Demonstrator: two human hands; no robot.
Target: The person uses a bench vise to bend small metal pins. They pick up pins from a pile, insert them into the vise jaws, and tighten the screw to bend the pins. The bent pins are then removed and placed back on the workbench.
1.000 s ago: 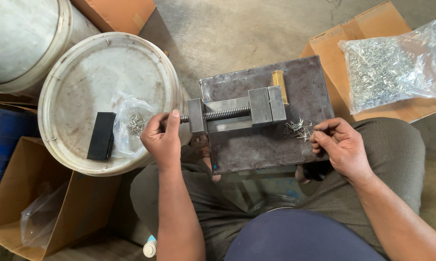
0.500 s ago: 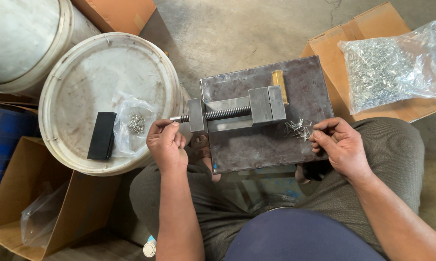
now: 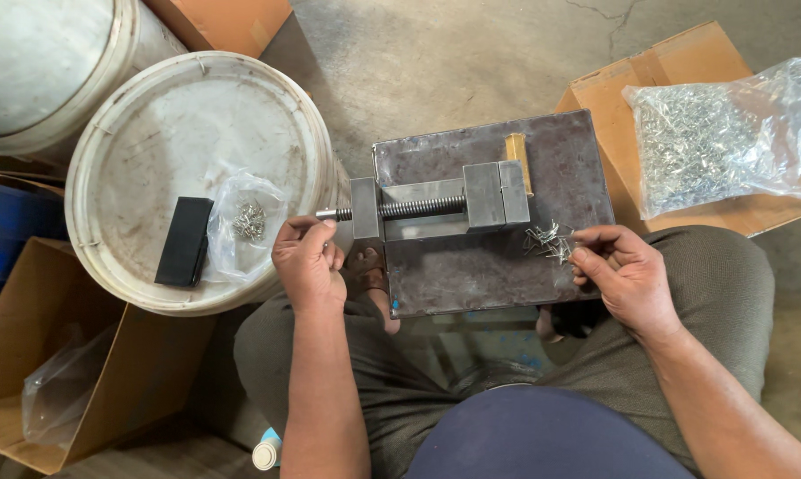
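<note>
Vise (image 3: pixel 440 208) first: it sits on a dark steel plate (image 3: pixel 587 160) across my lap, screw end pointing left, jaw block to the right. I judge it solid steel, heavy and rigid, not something to lift by the screw; the square body is the place to hold if it must shift. My left hand (image 3: pixel 310 264) is curled at the left end of the threaded screw (image 3: pixel 418 208), fingers closed near the stub, though I cannot tell whether they actually clamp it or only rest against it. That stub looks smooth and small, likely slippery under bare fingers.

My right hand (image 3: pixel 627 275) rests at the right near edge of the plate, thumb and fingertips pinched together by a loose scatter of small metal pins (image 3: pixel 547 238). Those look light, stiff and sharp, easy to flick away; I would pick one up by its middle.

Further left, a white bucket lid (image 3: pixel 152 133) carries a black block (image 3: pixel 185 240) and a small clear bag (image 3: pixel 245 222). At far right lies a large bag of pins (image 3: pixel 720 133) on cardboard.
</note>
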